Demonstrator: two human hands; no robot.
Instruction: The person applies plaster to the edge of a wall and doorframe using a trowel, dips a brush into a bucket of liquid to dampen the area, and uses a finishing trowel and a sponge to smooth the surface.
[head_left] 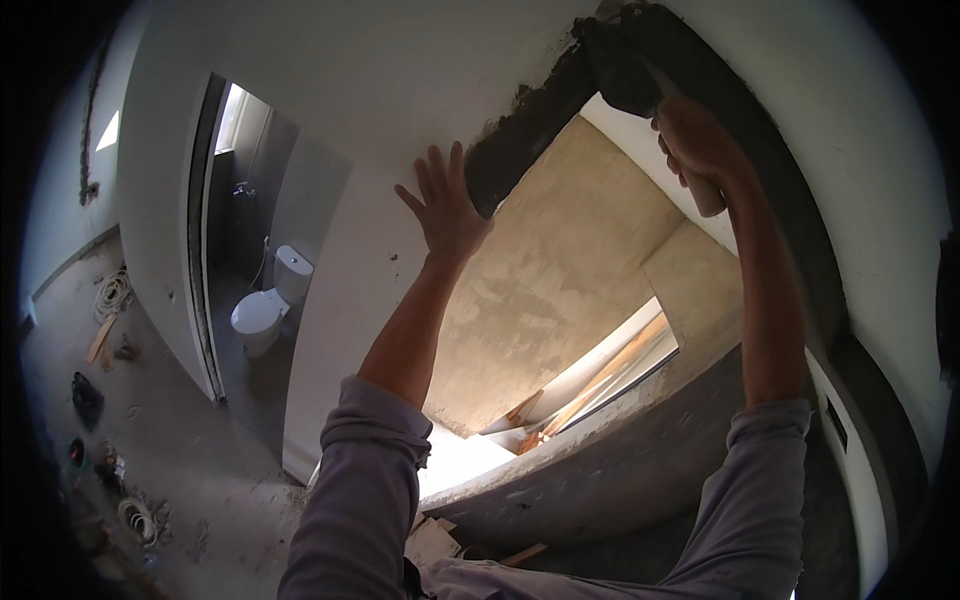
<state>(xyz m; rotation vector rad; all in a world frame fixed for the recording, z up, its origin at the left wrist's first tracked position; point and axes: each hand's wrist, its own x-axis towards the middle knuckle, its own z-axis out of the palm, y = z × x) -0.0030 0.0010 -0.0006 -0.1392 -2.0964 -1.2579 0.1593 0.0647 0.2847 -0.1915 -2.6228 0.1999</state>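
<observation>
My right hand [700,140] is closed round the handle of a trowel [626,82], and the handle's end pokes out below my fist. The dark blade lies at the top corner of the wall opening, where it blends with the grey mortar [535,122] along the edge. With fingers spread, my left hand [447,208] rests against the white wall [385,130], close to the lower end of that mortar strip. A second dark band [775,160] runs down the opening's right side, behind my right forearm.
Through the opening stand a plastered wall [550,250] and long boards [600,375]. A rough ledge [590,465] borders it below. On the left, a doorway shows a white toilet [262,312]. Coiled hose [137,520], a wood piece [100,338] and debris lie on the floor.
</observation>
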